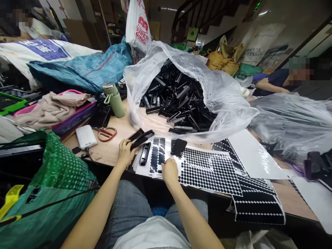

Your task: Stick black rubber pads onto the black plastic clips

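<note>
My left hand (pixel 125 152) is closed around a pair of long black plastic parts (pixel 141 138), held tilted just above the table's front edge. Beside it, another black plastic part (pixel 144 154) lies on white paper. My right hand (pixel 170 172) has its fingers pinched together over a sheet of oblong black stickers (pixel 155 155); what the fingertips hold, if anything, is too small to make out. A dark flat piece (pixel 178 147) rests just beyond that hand. To its right spreads a sheet of round black stickers (pixel 210 169).
A large clear plastic bag (pixel 228 100) full of black parts (pixel 178 97) stands open in front. Red-handled scissors (pixel 107 134), a white power bank (pixel 86 137) and a green bottle (pixel 115 102) are at left. More sticker sheets (pixel 259 204) overhang the right front edge.
</note>
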A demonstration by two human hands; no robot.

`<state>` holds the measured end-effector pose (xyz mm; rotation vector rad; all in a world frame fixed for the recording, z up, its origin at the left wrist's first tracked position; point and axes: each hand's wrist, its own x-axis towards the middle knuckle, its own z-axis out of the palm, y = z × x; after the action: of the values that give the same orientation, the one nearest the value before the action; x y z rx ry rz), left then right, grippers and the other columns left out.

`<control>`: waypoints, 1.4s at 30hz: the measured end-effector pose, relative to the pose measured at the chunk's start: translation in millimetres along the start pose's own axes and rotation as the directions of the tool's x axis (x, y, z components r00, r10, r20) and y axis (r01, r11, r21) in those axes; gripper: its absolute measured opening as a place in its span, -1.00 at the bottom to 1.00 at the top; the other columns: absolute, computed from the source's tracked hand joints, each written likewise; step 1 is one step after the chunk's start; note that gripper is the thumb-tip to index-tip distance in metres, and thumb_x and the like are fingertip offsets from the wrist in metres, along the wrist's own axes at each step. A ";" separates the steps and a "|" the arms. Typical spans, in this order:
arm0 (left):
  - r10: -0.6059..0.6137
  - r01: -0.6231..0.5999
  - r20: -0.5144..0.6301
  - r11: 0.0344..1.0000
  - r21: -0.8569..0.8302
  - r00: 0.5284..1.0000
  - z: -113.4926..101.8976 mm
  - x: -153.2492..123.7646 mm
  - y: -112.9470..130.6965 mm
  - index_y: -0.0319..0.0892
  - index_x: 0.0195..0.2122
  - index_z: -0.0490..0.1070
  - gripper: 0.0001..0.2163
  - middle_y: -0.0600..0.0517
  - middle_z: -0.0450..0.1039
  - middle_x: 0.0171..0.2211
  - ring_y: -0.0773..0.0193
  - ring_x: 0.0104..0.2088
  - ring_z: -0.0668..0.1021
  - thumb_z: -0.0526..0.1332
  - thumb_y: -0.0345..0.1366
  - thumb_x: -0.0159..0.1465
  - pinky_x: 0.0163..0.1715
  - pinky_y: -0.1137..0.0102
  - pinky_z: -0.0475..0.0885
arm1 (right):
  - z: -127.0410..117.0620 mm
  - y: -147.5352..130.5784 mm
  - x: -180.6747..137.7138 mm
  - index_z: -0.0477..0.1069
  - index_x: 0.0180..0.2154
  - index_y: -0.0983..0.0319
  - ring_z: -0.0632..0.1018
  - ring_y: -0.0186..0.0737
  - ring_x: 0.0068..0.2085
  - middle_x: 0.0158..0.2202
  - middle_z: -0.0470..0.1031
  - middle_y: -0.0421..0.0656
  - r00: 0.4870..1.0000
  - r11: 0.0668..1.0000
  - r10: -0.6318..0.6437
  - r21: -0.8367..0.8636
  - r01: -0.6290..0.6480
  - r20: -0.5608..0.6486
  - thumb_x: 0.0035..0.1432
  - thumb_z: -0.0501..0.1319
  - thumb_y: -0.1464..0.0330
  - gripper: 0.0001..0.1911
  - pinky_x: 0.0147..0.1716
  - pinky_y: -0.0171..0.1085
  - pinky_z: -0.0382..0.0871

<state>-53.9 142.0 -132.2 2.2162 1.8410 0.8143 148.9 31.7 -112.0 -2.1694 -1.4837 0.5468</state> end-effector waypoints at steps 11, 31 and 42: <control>-0.219 0.164 -0.001 0.733 -0.660 0.976 -53.9 -21.8 40.9 -0.22 -0.22 0.37 -0.73 -0.07 0.46 -0.21 0.13 -0.18 0.51 0.13 -0.14 0.17 -0.21 0.25 0.43 | 2.6 -0.8 -6.7 0.34 -0.39 0.28 0.42 0.03 -0.24 -0.31 0.37 0.10 0.998 0.998 0.001 0.055 0.003 -0.057 0.07 0.07 0.44 -0.91 -0.26 -0.10 0.24; 0.019 0.680 0.723 0.326 -0.657 0.690 -80.8 -38.8 114.9 -0.27 -0.19 0.44 -0.69 0.05 0.39 -0.67 0.35 -0.75 0.43 0.17 -0.20 0.10 -0.82 0.56 -0.01 | -112.7 -9.5 -8.5 0.33 -0.43 0.25 0.43 -0.23 -0.25 -0.23 0.42 -0.10 0.947 0.774 -0.096 0.622 -0.123 0.307 0.03 0.15 0.17 -0.74 -0.27 -0.24 0.33; 0.040 0.681 0.750 0.390 -0.620 0.660 -78.7 -41.6 119.4 -0.26 -0.15 0.45 -0.68 0.05 0.39 -0.67 0.34 -0.74 0.44 0.16 -0.21 0.11 -0.81 0.57 0.01 | -112.1 0.2 -13.1 0.30 -0.48 0.23 0.36 -0.31 -0.40 -0.43 0.33 -0.21 0.946 0.847 -0.089 0.523 -0.093 0.313 0.05 0.12 0.18 -0.75 -0.32 -0.26 0.28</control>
<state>6.6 56.7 -26.2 1.0791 1.0114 0.5345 207.0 3.3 -19.5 -1.6908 -1.2770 1.2132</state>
